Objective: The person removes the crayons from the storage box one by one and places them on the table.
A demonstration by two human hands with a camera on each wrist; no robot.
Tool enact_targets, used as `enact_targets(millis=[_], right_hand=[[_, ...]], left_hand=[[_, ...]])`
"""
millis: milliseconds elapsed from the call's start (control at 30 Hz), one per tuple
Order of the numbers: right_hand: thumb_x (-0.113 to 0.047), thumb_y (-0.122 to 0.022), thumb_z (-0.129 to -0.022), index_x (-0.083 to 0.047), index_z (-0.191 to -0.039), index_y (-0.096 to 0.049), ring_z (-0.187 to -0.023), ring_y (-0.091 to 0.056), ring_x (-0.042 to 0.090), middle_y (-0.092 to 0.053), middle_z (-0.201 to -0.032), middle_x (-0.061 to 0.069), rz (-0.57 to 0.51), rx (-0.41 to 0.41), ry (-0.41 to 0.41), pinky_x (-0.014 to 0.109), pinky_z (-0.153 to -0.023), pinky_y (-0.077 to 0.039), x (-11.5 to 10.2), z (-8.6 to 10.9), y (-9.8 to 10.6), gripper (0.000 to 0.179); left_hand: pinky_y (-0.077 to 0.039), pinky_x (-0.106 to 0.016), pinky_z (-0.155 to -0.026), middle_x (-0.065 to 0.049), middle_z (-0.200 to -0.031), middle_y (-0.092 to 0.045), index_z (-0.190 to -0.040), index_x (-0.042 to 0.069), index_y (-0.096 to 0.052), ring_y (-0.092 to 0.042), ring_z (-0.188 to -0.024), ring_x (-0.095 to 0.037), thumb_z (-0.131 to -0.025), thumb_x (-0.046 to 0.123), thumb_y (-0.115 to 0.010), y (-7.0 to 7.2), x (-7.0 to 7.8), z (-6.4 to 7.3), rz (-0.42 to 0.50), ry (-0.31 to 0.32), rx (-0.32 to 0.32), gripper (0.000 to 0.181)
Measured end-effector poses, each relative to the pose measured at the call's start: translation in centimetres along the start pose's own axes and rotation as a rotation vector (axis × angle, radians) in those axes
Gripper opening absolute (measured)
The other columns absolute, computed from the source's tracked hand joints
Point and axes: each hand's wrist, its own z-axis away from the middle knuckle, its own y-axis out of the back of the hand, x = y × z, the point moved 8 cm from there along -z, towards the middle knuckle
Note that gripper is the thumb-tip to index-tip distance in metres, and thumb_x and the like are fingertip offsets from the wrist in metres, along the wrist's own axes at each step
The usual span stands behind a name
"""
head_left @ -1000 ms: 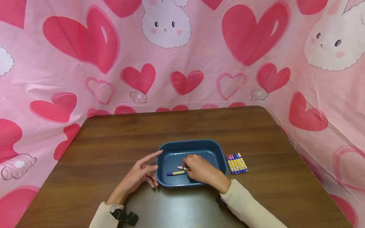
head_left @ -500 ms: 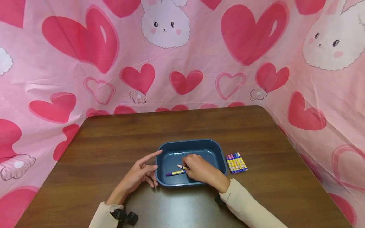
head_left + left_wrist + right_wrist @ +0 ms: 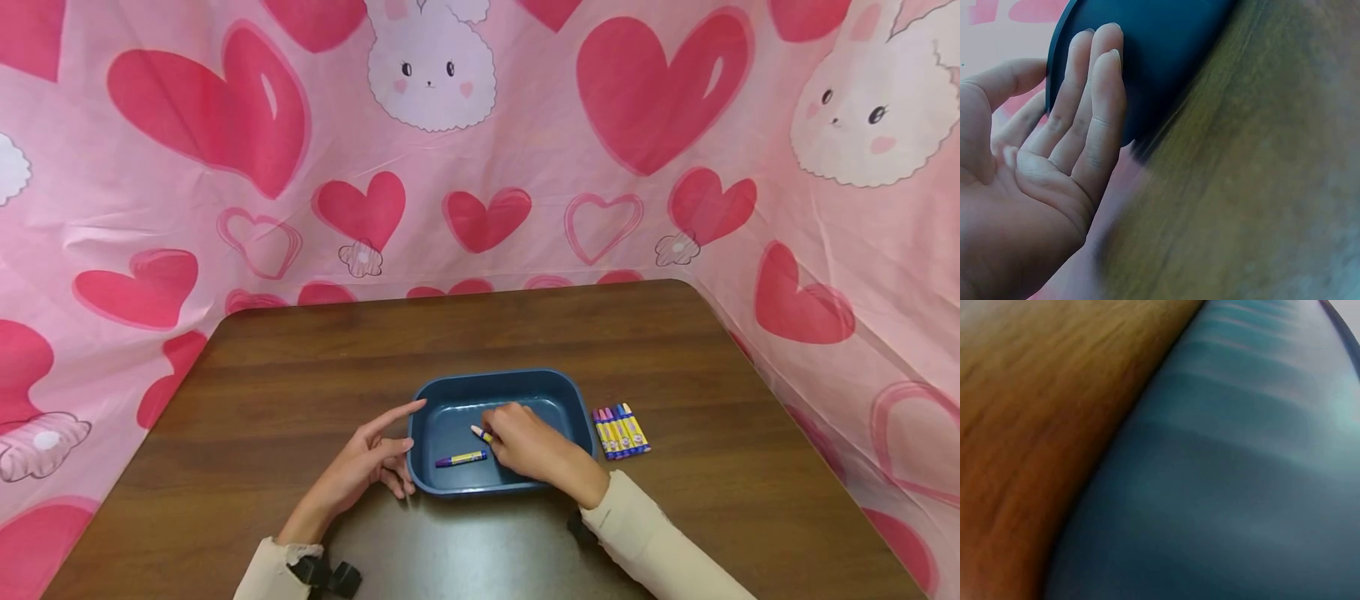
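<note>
Right hand (image 3: pixel 536 450) inside blue tray (image 3: pixel 558 385), pinching a crayon (image 3: pixel 480 433) above a purple crayon (image 3: pixel 461 458); left hand (image 3: pixel 367 467) flat, fingers straight, steadying tray's outer wall.

No readable text anywhere. Crayon wrappers (image 3: pixel 621 430), just right of the right hand (image 3: pixel 528 446), carry print too small to read; no nos. or signs.

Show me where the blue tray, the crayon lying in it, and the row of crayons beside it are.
blue tray (image 3: pixel 495 379), head view, far rim.
crayon (image 3: pixel 461 458), head view, middle of its yellow wrapper.
row of crayons (image 3: pixel 620 431), head view, middle of the row, on the table right of the tray.
</note>
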Motion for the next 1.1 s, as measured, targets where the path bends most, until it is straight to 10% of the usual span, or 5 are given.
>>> enact_targets(millis=[367,1100], right_hand=[[-0.008,-0.073,-0.090,-0.002,-0.111,-0.069,-0.084,-0.059,0.016,-0.066,-0.098,0.008,-0.014,0.072,-0.051,0.030,-0.075,-0.058,-0.1,0.4,2.8,0.022],[-0.002,-0.078,-0.083,-0.005,-0.096,-0.076,-0.073,-0.059,0.010,-0.069,-0.090,0.002,-0.029,0.386,0.001,0.027,-0.065,-0.056,1.0,3.0,11.0,0.014]], left_hand=[[-0.061,-0.038,-0.062,-0.014,-0.080,-0.072,-0.158,0.015,-0.025,-0.072,-0.069,-0.024,-0.107,0.011,-0.044,-0.1,0.1,0.0,0.016,-0.018,-0.015,0.055],[-0.061,-0.041,-0.061,-0.017,-0.078,-0.071,-0.158,0.013,-0.024,-0.072,-0.067,-0.027,-0.107,0.012,-0.044,0.0,-0.2,-0.2,0.015,-0.011,-0.003,0.056]])
